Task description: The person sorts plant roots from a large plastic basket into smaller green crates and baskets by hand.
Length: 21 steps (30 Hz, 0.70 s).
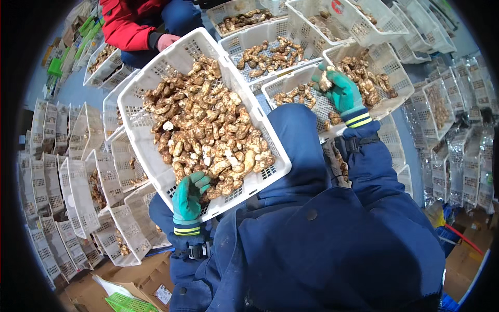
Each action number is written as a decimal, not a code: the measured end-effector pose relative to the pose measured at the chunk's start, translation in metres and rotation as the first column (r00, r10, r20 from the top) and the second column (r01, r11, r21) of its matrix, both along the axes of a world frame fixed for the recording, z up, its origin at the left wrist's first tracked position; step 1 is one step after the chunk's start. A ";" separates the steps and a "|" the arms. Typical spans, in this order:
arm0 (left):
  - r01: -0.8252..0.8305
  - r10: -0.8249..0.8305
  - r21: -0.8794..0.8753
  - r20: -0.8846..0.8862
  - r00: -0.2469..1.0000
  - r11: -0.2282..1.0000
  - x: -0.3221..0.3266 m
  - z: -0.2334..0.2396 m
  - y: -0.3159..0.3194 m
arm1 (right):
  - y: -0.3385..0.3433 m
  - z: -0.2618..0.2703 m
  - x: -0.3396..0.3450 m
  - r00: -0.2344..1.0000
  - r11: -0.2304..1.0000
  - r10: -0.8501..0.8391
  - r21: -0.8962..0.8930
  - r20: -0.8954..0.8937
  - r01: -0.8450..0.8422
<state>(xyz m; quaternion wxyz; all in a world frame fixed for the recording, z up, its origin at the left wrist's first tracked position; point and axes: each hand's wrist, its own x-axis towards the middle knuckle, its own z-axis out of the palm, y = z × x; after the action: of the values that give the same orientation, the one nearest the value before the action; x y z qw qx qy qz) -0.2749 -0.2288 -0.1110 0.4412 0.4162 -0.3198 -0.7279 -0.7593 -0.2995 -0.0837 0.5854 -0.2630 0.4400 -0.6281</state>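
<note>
A white perforated plastic crate (132,97) heaped with brown-and-white matsutake-like mushrooms (210,124) lies tilted before me, over my left leg. Inside its near left corner is my left hand (189,197), in a green-coated glove. The fingers curl against the mushrooms; whether they grip one is hidden. My right hand (345,91), gloved the same way, holds a single mushroom (325,82) between thumb and fingers. It is above a smaller crate (269,89) with a few mushrooms, beside a fuller crate (403,84) at the right.
A person in a red sleeve (126,27) crouches beyond the large crate, a bare hand (167,41) at its far edge. Another mushroom crate (234,48) stands ahead. Stacked crates (80,195) line the left, more (440,113) the right. A cardboard box (144,277) lies lower left.
</note>
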 end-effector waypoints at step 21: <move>0.045 -0.037 0.053 -0.139 0.990 0.998 -0.018 0.009 -0.003 | 0.037 -0.106 -0.043 0.975 0.920 -0.177 0.330 -0.135 0.213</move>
<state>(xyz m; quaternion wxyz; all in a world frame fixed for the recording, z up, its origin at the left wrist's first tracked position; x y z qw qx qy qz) -0.2926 -0.2320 -0.1024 0.4352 0.3705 -0.2768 -0.7725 -0.8019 -0.2630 -0.1901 0.5333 -0.1441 0.5958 -0.5830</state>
